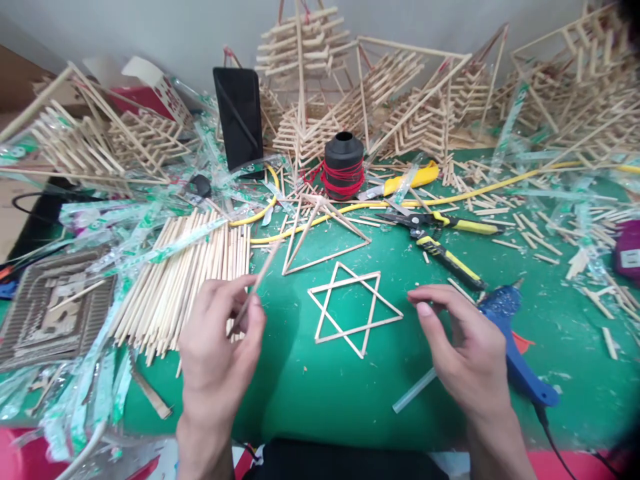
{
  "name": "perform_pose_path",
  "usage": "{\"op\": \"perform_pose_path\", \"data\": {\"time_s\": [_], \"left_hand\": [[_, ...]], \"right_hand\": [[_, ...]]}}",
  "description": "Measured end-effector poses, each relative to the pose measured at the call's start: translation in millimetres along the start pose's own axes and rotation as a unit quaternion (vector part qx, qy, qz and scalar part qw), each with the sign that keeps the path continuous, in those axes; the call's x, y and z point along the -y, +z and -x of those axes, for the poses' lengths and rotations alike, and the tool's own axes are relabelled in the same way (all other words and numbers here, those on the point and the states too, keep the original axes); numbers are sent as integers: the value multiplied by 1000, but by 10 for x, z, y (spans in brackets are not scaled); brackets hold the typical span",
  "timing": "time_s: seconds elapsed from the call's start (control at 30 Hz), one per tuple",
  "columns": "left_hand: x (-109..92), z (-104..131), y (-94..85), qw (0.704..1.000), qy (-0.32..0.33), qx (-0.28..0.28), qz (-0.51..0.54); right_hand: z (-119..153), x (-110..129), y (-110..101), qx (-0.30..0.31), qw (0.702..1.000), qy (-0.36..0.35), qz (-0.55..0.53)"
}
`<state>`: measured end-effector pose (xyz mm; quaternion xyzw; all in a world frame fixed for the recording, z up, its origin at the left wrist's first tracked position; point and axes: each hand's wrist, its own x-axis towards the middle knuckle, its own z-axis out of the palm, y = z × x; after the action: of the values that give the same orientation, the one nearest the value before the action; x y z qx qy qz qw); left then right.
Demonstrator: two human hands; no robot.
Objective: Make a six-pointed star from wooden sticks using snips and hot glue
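A thin wooden stick [265, 270] is pinched between the thumb and fingers of my left hand [217, 340], tilted up and away over the green table. To its left lies a bundle of pale wooden sticks [165, 287]. Flat on the table between my hands is a six-pointed star [345, 330] of sticks. My right hand [460, 340] hovers right of the star, fingers curled and thumb slightly apart, with nothing visible in it. Beside it are a blue glue gun [520, 360] and a clear glue stick [415, 390], partly hidden by that hand. Behind the star stands a stick frame [327, 260].
At the back are a black phone [239, 120], a black spool with red thread [343, 167], a yellow utility knife [413, 179] and yellow-black pliers [445, 257]. A yellow cable [465, 195] crosses the table. Stacked stick structures [305, 50] line the wall; plastic wrapping [145, 213] litters the left.
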<state>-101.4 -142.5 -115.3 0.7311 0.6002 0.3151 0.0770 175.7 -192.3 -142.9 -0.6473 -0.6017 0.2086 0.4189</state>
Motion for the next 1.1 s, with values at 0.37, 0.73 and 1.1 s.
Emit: {"op": "perform_pose_path", "data": {"time_s": [0.37,0.73,1.1], "left_hand": [[-414,73,275,952,260,159,1],[-526,123,289,954,280,60,94],[-149,129,503,969,187,157,-29]], "right_hand": [[107,94,-101,-42,984,-156,77],[250,19,-99,21,982,-68,175],[318,140,-120,33,990,-50,131]]}}
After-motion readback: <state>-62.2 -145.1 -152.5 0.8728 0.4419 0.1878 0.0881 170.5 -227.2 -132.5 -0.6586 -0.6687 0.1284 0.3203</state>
